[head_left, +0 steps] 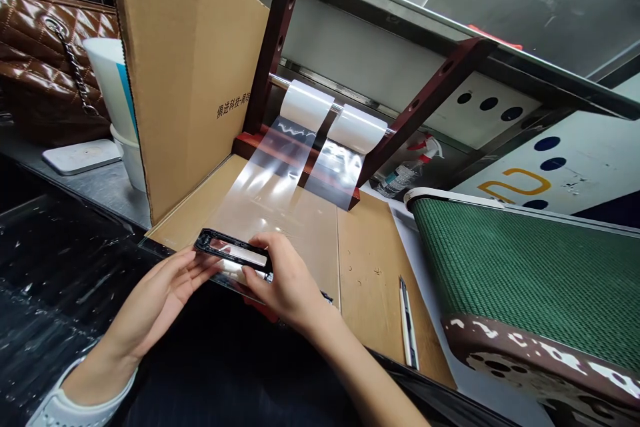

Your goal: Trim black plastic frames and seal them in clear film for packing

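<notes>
Black plastic frame [233, 248] is the thing in play here, held over the near edge of a wooden board [375, 267], with a pale strip showing through its long slot. It looks light and fairly stiff, but the thin rails around that slot seem like the part most likely to flex or snap, so the solid ends look like the safest place to hold it. The finish is glossy too, so it could be a bit slippery against bare skin.

The right hand [286, 278] has a proper pinch on the frame's right end, with the fingers wrapped over the top. The left hand [163, 297] is open and flat at the frame's left end, more cradling than gripping.

Beyond the frame, two strips of clear film [270, 177] come down off white rolls [306, 105], all soft, shiny and wrinkly. Left of the frame stands a corrugated cardboard panel [190, 73], with a quilted brown handbag [45, 60] behind it and a speckled black tabletop [50, 267] in front. Right of the frame, a slim pen-like knife [407, 323] lies on the board, though it's hard to be sure what it is. Further right is a green mesh conveyor belt [500, 267], and a spray bottle [407, 167] lies farther back.
</notes>
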